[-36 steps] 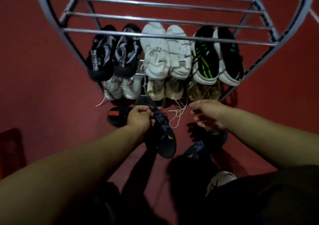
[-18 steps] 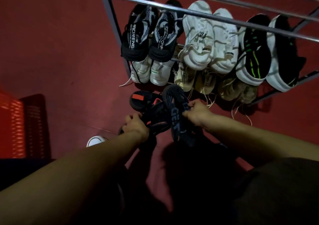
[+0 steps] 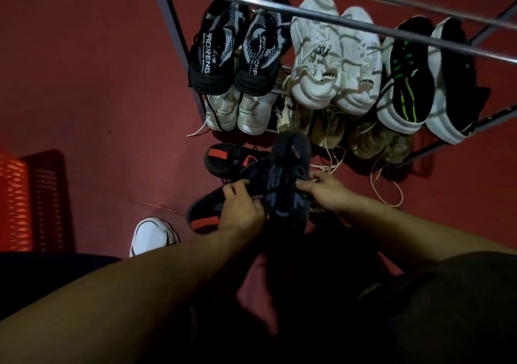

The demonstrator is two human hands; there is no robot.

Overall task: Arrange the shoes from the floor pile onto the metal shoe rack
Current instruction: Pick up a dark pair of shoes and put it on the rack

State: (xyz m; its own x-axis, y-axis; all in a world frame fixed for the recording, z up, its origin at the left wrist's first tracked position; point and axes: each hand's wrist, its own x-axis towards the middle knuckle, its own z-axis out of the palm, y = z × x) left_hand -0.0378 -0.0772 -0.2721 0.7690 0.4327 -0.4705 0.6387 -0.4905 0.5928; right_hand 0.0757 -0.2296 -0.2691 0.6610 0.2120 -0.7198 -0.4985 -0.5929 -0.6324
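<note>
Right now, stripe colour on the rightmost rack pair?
Green stripes on black uppers with white soles, rightmost pair, clearest in the head view.

Red floor [image 3: 84,84]; white sneakers [image 3: 335,56]; black shoe [image 3: 405,84], green stripes; red crate [image 3: 33,201].

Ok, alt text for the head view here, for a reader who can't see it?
Both hands, left hand and right hand, grip a dark shoe with blue markings above a red floor. Beyond stands a metal shoe rack holding pairs of sneakers; two black-and-red shoes lie below.
</note>
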